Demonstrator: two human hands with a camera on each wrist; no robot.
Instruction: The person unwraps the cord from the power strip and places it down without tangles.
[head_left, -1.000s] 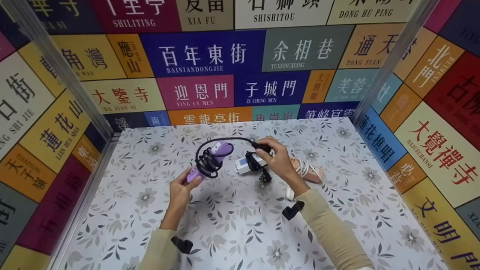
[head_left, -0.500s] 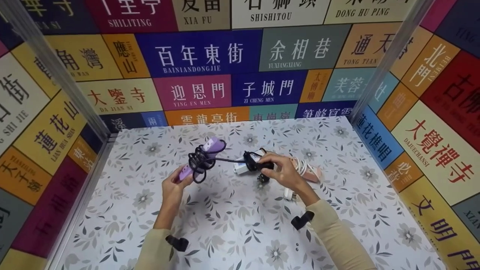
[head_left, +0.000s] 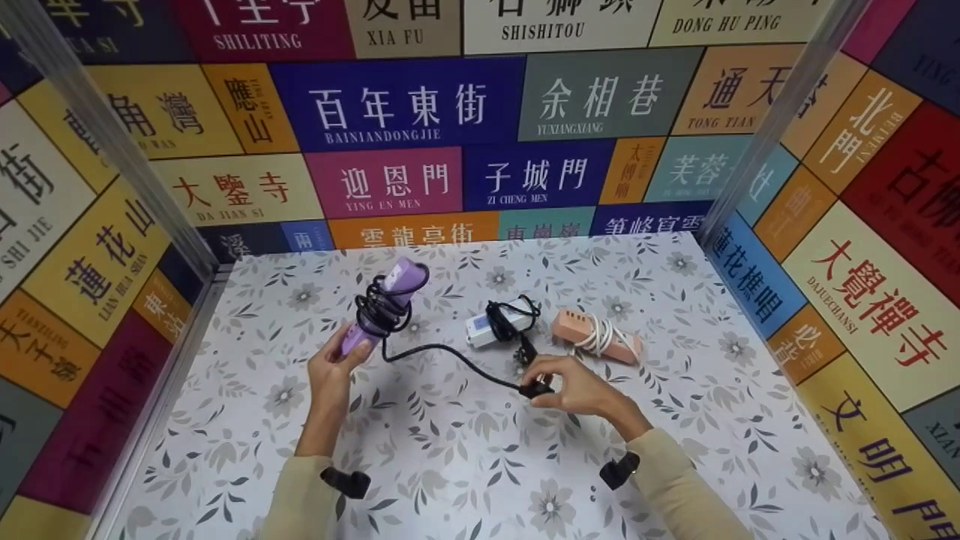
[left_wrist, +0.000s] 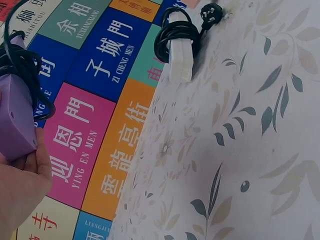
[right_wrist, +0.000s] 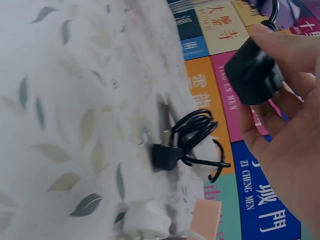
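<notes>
My left hand point(head_left: 328, 375) grips the lower end of a purple power strip point(head_left: 356, 339), raised above the table and tilted. Loops of its black cord point(head_left: 382, 307) are wound around the strip's middle. One free length of that cord sags across to my right hand point(head_left: 581, 386), whose thumb and fingers pinch the black plug point(right_wrist: 253, 72). In the head view, the plug is partly covered by the fingers. Just behind the right hand lies a white power strip point(head_left: 480, 330) wrapped in black cord. To its right is a pink power strip point(head_left: 574, 326) with white cord around it.
The white strip's black plug point(right_wrist: 165, 156) lies beside it on the flower-patterned tabletop point(head_left: 442, 465). A white plug point(right_wrist: 146, 219) shows near the pink strip in the right wrist view. Sign-printed walls point(head_left: 397, 97) close off the back and both sides.
My right hand has drawn the plug down toward me, and the free cord, arched earlier, now sags. My left hand has shifted left with the purple strip, which stands steeper.
</notes>
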